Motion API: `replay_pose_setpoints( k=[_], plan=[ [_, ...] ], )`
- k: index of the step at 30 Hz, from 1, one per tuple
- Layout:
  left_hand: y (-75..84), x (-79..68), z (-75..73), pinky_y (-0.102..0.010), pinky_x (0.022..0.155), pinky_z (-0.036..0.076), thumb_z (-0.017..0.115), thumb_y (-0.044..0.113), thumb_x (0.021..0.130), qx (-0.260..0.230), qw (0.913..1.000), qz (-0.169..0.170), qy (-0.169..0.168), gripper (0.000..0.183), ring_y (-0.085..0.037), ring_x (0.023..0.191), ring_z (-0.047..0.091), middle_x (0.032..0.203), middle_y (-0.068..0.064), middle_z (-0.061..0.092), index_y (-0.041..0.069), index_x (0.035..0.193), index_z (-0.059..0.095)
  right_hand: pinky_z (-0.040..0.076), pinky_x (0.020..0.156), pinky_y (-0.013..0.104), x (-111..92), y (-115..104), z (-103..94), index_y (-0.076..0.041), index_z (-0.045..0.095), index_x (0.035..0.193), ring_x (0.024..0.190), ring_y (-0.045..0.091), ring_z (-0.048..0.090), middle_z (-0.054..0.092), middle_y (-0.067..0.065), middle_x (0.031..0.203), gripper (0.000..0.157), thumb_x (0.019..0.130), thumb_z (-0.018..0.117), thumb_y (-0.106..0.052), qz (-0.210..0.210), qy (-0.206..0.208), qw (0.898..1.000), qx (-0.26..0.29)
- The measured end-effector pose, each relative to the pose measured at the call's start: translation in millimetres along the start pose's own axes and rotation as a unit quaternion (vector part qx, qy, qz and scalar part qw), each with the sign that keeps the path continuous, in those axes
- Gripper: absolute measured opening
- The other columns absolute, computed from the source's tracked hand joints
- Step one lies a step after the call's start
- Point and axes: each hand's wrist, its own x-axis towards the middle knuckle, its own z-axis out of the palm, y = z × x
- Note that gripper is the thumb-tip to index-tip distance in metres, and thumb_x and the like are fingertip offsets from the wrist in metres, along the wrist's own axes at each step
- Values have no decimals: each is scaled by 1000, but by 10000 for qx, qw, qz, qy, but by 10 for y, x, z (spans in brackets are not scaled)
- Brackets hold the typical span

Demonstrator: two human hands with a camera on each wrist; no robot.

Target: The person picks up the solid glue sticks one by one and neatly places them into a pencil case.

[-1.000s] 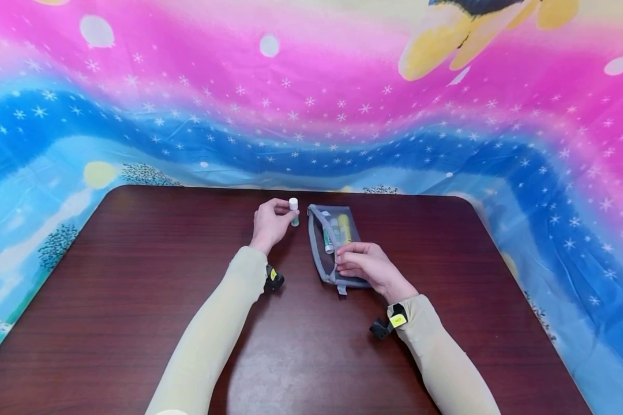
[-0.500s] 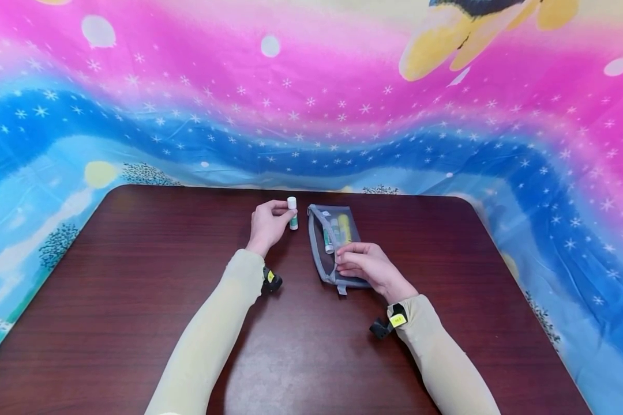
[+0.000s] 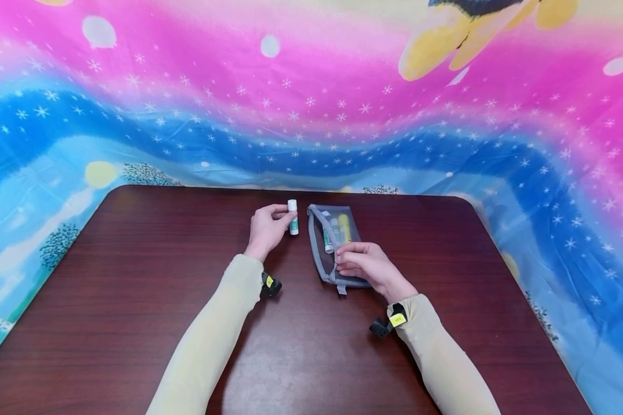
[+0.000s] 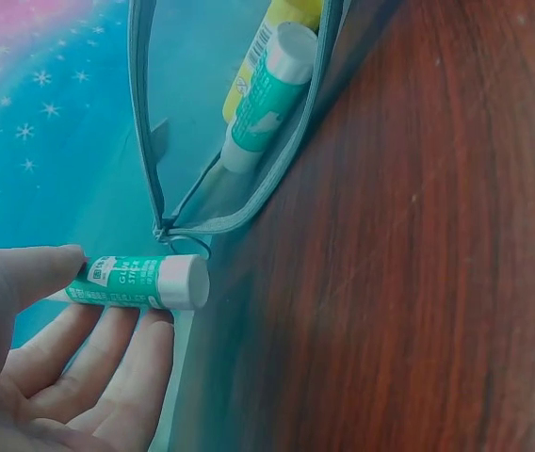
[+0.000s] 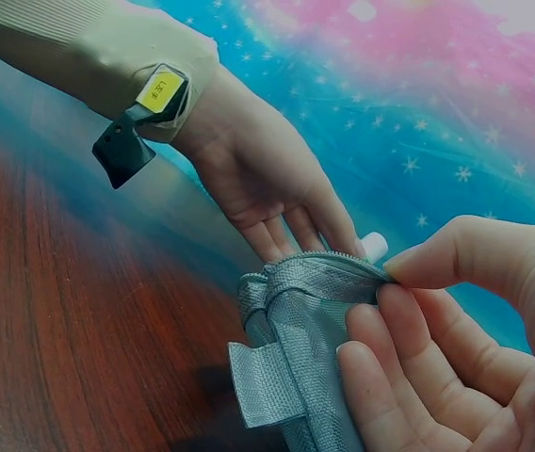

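Observation:
Between thumb and fingers my left hand (image 3: 269,228) pinches a green and white glue stick (image 4: 136,282), held just left of a grey mesh zip pouch (image 3: 315,253). The pouch's zip is undone and its mouth gapes toward the left hand. Thumb and fingertips of my right hand (image 5: 465,348) pinch the zipped edge of the pouch (image 5: 315,282). Inside lie another green glue stick (image 4: 269,99) and a yellow tube-shaped item (image 3: 345,228). In the right wrist view the pouch hides most of the held glue stick; only one white end shows.
A dark reddish-brown wooden table (image 3: 135,323) bears everything. Behind it and along its sides hangs a colourful printed cloth (image 3: 311,115). A fabric tab (image 5: 266,384) sticks out from the pouch's near end.
My left hand has drawn slightly left and nearer, bringing the glue stick a little toward me. The right hand and pouch have stayed in place.

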Motion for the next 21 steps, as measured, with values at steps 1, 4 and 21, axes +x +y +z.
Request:
replay_pose_setpoints(
  k=[1,4,21],
  plan=[
    [-2,-7,0,-30,71,52,70,33,85,-39,10000,-13,-21,33,-17,78,67,92,0,68,14,112,68,55,74,38,0,1,0,3,66,97,75,23,65,65,15,90,18,83,69,-7,9,8,10000,4],
    [-4,-35,2,-30,70,53,69,33,86,-116,9999,-49,-77,33,-19,78,67,93,-1,68,14,113,68,55,74,38,-1,2,1,3,66,97,75,23,65,65,15,91,18,83,69,-7,24,36,10000,2],
    [-23,-121,53,-27,67,54,69,32,86,-260,9995,-77,-162,32,-14,73,67,91,1,68,13,111,68,55,76,37,-21,-26,-7,6,63,102,76,23,66,65,13,90,26,83,71,-10,4,-37,10000,83]
  ],
)
